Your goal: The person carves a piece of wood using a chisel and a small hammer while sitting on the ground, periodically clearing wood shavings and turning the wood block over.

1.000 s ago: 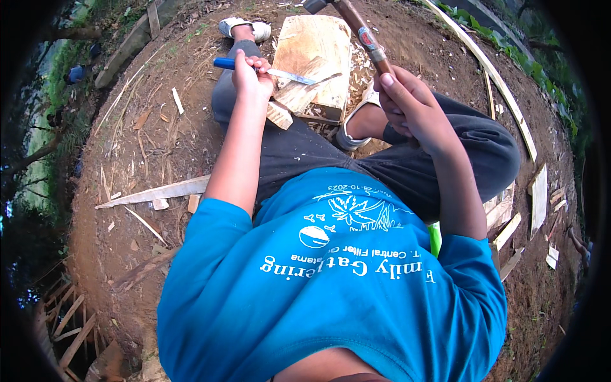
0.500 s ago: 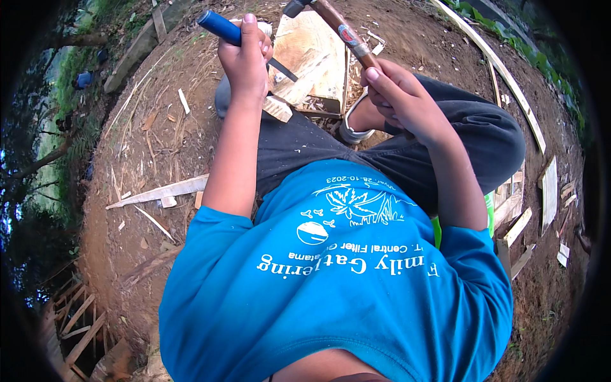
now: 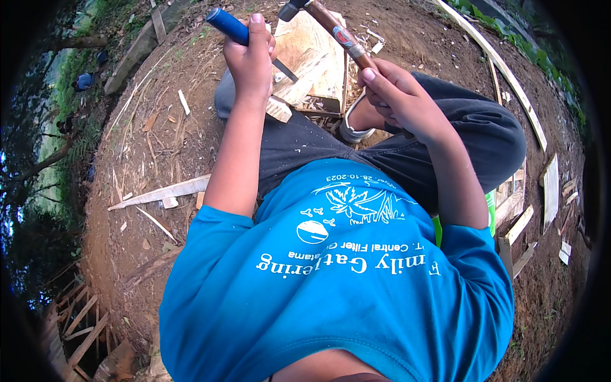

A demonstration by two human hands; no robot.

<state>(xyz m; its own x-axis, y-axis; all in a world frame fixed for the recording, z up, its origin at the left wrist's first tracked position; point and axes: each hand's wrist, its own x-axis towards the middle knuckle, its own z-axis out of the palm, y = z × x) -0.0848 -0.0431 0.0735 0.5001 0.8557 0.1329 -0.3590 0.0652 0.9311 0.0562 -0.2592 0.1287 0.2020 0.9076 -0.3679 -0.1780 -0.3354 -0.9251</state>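
My left hand [image 3: 250,60] is wrapped round the blue handle of a chisel [image 3: 228,27], held tilted. The chisel's metal blade slants down to the right, its tip against or just over a pale piece of wood [image 3: 305,79]. That piece rests on a wider wooden block [image 3: 305,41] between my legs. In my right hand [image 3: 400,95] is a hammer [image 3: 337,30] with a brown handle, gripped near the handle's lower end. Its dark head is raised to the right of the chisel's handle end, apart from it.
Wood chips and offcuts lie on the brown soil. A pointed wooden strip [image 3: 162,193] is at the left, and a long thin strip [image 3: 493,51] curves along the right. Several short boards [image 3: 520,224] lie beside my right knee. My crossed legs [image 3: 458,121] frame the block.
The hammer head has moved slightly down and left, nearer the chisel's handle. My left hand and the chisel handle have shifted a little to the right.
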